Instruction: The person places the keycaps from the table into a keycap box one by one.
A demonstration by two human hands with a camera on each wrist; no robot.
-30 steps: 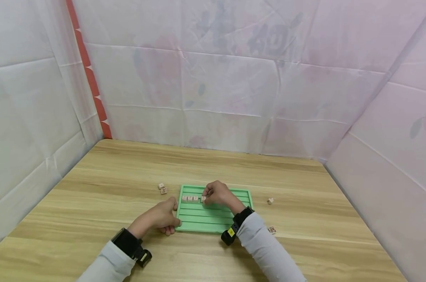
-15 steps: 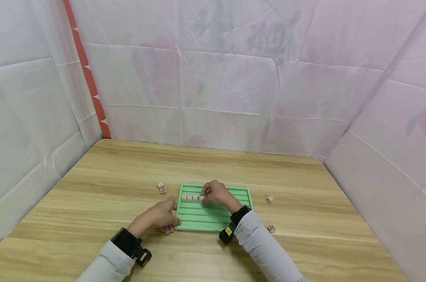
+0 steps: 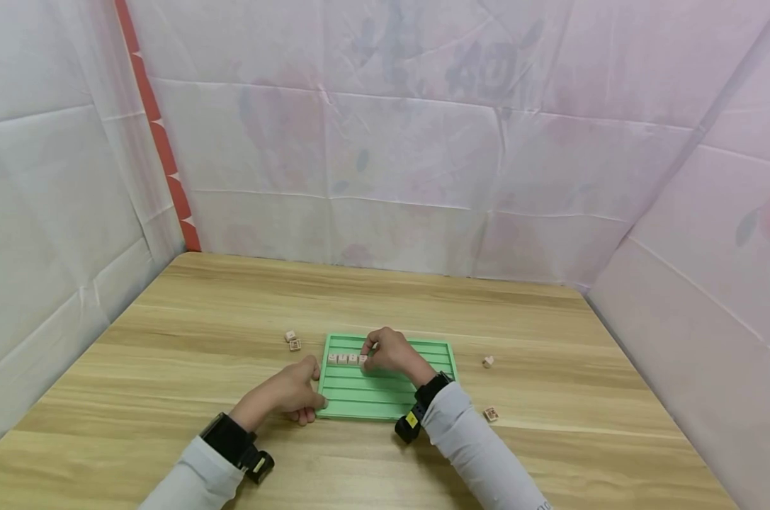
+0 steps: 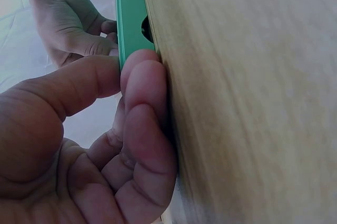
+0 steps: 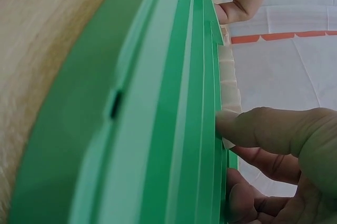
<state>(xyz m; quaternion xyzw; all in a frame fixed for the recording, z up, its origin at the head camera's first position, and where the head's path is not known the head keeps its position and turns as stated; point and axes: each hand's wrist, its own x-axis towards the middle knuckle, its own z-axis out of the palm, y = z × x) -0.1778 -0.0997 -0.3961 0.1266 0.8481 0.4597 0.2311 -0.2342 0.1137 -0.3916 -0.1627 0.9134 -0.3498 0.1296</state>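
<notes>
A green ridged board (image 3: pixel 378 405) lies on the table. My left hand (image 3: pixel 289 389) grips its left side, and the left wrist view shows the thumb and curled fingers (image 4: pixel 146 84) at the board's edge. Between thumb and fingers my right hand (image 3: pixel 394 350) pinches a small beige tile (image 3: pixel 363 360) on an upper ledge. That tile stands at the right end of a short row of matching tiles (image 3: pixel 343 359) with dark marks too small to read. In the right wrist view the thumb (image 5: pixel 253 127) presses the tile, partly covering it, beside the row (image 5: pixel 228 74).
Two loose tiles (image 3: pixel 295 345) lie on the wooden table (image 3: pixel 231 304) left of the board. Right of it are another tile (image 3: pixel 489 362) and one showing a reddish-brown face (image 3: pixel 491 414). White sheeting (image 3: pixel 410 156) walls the table at the back and sides.
My right hand has slid the pinched tile a little to the left, closing the gap to the row. The left hand stays at the board's left side.
</notes>
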